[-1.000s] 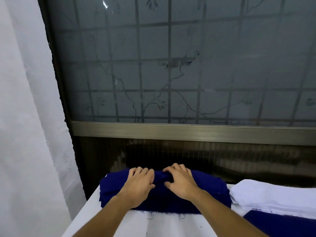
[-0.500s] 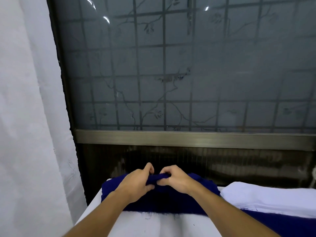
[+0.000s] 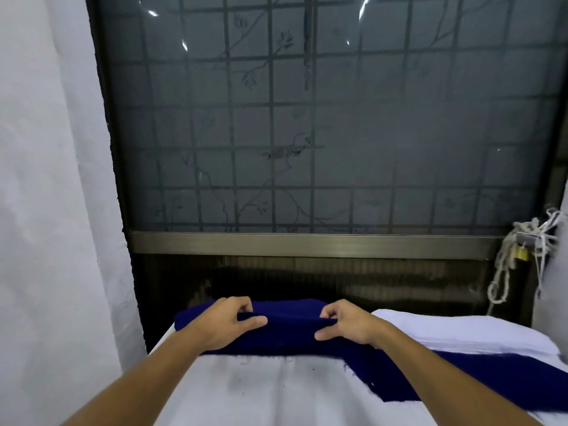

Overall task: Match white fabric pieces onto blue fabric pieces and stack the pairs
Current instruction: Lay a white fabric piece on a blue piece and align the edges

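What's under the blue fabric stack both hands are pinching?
Under the blue fabric stack, white table cover shows at the near edge. Left hand and right hand pinch its top layer; anything beneath the middle is hidden.

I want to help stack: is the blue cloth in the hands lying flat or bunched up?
Bunched up. The left hand and right hand pinch the blue cloth into a raised ridge between them.

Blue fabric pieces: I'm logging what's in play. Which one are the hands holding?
The far blue stack, its top layer pinched by the left hand and right hand. The other blue piece lies flat at right, unheld.
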### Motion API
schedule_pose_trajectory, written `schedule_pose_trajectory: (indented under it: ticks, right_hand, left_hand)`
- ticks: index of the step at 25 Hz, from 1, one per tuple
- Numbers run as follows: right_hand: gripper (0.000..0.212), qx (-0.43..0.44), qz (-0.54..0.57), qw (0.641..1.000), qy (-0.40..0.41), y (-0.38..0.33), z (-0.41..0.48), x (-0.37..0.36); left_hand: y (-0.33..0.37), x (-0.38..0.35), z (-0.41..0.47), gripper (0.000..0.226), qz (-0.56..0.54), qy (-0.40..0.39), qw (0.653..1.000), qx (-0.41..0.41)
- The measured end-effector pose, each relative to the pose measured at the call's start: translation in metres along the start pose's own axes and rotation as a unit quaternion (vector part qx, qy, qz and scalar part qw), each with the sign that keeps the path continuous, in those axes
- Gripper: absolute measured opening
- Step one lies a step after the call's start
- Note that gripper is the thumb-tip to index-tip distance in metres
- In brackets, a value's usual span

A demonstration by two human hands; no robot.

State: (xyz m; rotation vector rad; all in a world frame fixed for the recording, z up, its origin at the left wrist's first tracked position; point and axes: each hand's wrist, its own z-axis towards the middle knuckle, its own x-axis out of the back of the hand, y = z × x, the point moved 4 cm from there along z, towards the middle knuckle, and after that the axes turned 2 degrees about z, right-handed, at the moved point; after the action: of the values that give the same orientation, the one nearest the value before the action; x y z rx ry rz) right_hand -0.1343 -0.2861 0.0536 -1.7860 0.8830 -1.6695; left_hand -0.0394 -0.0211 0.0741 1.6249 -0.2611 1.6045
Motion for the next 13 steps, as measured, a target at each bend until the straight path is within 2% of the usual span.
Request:
schedule_pose_trajectory:
  ticks: [4, 8, 10, 13]
  right_hand:
    - [0.019, -0.025, 0.014, 1.0, -0.011, 0.015, -0.043, 0.011]
    - [0.047, -0.053, 0.103, 0.993, -0.013, 0.034, -0.083, 0.016]
    - [0.045, -0.056, 0.151, 0.987, -0.014, 0.045, -0.1, 0.016]
    - [0.033, -0.054, 0.194, 0.979, 0.008, 0.061, -0.121, 0.017]
  left_hand:
    - [0.019, -0.001, -0.013, 0.036, -0.006, -0.015, 1.0, -0.013]
    - [0.025, -0.008, -0.028, 0.049, -0.075, 0.028, 0.996, -0.026]
    - [0.026, -0.018, -0.038, 0.049, -0.111, 0.034, 0.993, -0.012]
    - [0.031, -0.035, -0.055, 0.045, -0.189, -0.026, 0.982, 0.001]
